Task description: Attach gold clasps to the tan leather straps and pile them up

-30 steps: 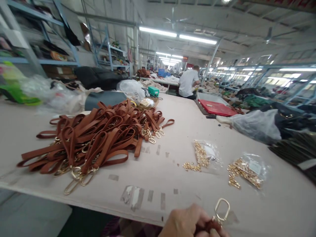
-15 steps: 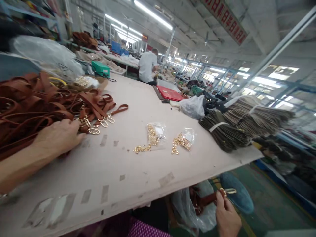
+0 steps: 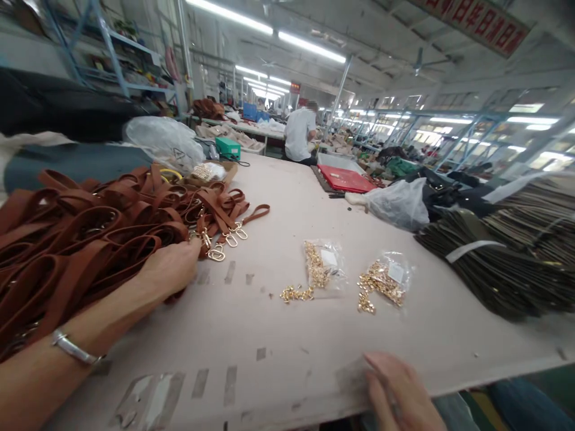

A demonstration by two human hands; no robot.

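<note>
My left hand (image 3: 173,269), with a silver bangle on the wrist, is closed at the right edge of a heap of brown leather straps (image 3: 121,239). Its fingertips press on a strap beside gold-coloured clasps (image 3: 204,238), and the hand partly hides the grip. Several gold oval rings (image 3: 217,253) hang from strap ends just beyond. Over the table's front edge, my right hand (image 3: 399,392) is slightly blurred, thumb and forefinger apart with nothing visible between them. Two clear bags of small gold metal pieces, a left one (image 3: 318,269) and a right one (image 3: 384,281), lie ahead of it, partly spilled.
Stacked dark pieces bound with a pale band (image 3: 476,263) stand at the right. Farther back are a clear plastic bag (image 3: 399,200), a red tray (image 3: 345,178) and a green box (image 3: 228,148). A person in a white shirt (image 3: 299,131) is beyond the table.
My right hand has come up from below the table edge; the strap with a gold clasp it held is out of sight. My view has turned left. My left hand stays at the straps.
</note>
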